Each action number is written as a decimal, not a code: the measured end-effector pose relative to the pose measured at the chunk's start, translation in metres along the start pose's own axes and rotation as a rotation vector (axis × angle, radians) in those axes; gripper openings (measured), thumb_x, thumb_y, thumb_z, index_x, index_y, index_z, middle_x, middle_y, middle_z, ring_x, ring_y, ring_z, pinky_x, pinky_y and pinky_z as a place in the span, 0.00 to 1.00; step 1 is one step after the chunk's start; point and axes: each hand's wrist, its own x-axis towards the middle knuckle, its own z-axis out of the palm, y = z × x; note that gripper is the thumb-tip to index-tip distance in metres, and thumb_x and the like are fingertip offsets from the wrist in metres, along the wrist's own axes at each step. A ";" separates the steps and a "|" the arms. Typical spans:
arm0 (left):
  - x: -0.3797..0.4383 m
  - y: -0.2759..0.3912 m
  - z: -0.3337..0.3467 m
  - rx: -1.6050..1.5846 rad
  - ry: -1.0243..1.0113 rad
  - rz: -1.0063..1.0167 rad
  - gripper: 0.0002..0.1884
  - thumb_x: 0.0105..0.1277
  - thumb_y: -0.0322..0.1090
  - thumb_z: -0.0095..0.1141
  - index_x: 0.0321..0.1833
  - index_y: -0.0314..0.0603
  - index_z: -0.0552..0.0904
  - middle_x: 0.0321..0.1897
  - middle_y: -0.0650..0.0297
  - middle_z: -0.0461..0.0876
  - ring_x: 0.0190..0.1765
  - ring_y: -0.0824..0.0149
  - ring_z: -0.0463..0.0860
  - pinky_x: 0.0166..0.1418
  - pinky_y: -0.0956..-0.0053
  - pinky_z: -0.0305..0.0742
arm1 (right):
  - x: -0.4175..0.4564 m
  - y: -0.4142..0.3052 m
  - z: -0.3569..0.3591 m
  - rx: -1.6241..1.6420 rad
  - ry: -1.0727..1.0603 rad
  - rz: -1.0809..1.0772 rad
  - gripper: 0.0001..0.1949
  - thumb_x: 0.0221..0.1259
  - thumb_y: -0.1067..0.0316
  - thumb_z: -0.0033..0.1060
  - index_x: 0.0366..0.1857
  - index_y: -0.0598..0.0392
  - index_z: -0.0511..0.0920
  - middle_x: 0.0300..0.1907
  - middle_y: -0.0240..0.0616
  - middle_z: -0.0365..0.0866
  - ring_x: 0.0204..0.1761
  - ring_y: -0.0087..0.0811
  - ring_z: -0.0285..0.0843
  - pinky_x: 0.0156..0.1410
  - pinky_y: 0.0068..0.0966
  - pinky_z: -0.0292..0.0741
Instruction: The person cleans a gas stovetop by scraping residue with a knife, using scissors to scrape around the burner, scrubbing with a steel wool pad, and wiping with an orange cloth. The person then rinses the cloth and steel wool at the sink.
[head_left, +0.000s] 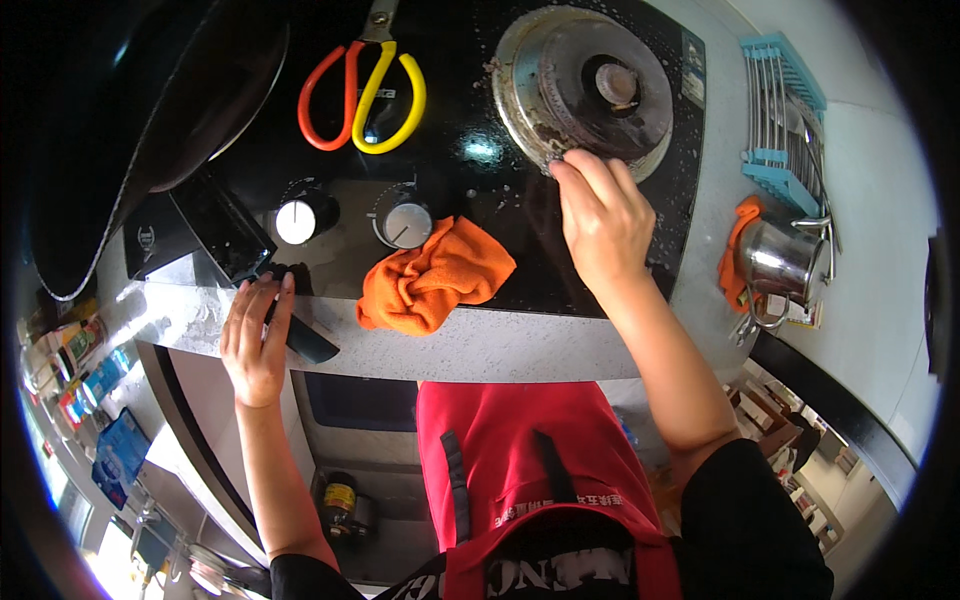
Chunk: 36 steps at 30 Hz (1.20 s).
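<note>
On a black glass gas hob (525, 255), my right hand (604, 217) has its fingertips together at the near edge of the dirty round metal burner surround (517, 127); whether they pinch anything cannot be told. My left hand (259, 330) rests on the counter's front edge, its fingertips at the black handle (311, 337) of a utensil with a wide black part (225, 225). An orange cloth (439, 274) lies crumpled between my hands, against one of two control knobs (407, 225). Scissors with red and yellow handles (390, 105) lie behind the knobs.
A large black wok (150, 112) stands at the back left. Along the right wall are a blue-ended dish rack (784, 120), a steel pot (784, 259) and another orange cloth (739, 247). Below the counter, bottles (341, 499) stand in an open cabinet. Water drops and grime spot the hob.
</note>
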 end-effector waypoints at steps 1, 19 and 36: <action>0.001 0.000 -0.002 0.037 -0.042 0.008 0.17 0.62 0.23 0.63 0.54 0.43 0.89 0.49 0.62 0.84 0.60 0.60 0.85 0.69 0.60 0.80 | 0.007 -0.005 -0.001 -0.007 0.002 0.005 0.08 0.51 0.71 0.65 0.36 0.55 0.85 0.44 0.29 0.82 0.38 0.29 0.78 0.32 0.24 0.79; 0.089 0.153 -0.011 -0.370 0.250 -0.147 0.14 0.53 0.18 0.66 0.43 0.40 0.90 0.39 0.61 0.85 0.42 0.60 0.85 0.52 0.65 0.78 | -0.042 0.056 -0.023 0.060 0.056 0.315 0.04 0.58 0.67 0.69 0.35 0.50 0.89 0.40 0.29 0.86 0.36 0.30 0.80 0.36 0.26 0.79; 0.181 0.234 0.076 -0.351 -0.041 -0.179 0.21 0.68 0.25 0.58 0.65 0.39 0.82 0.67 0.48 0.75 0.73 0.44 0.71 0.78 0.48 0.63 | -0.030 0.092 -0.017 0.294 0.143 0.456 0.03 0.61 0.68 0.71 0.33 0.53 0.86 0.38 0.39 0.89 0.35 0.33 0.86 0.40 0.31 0.85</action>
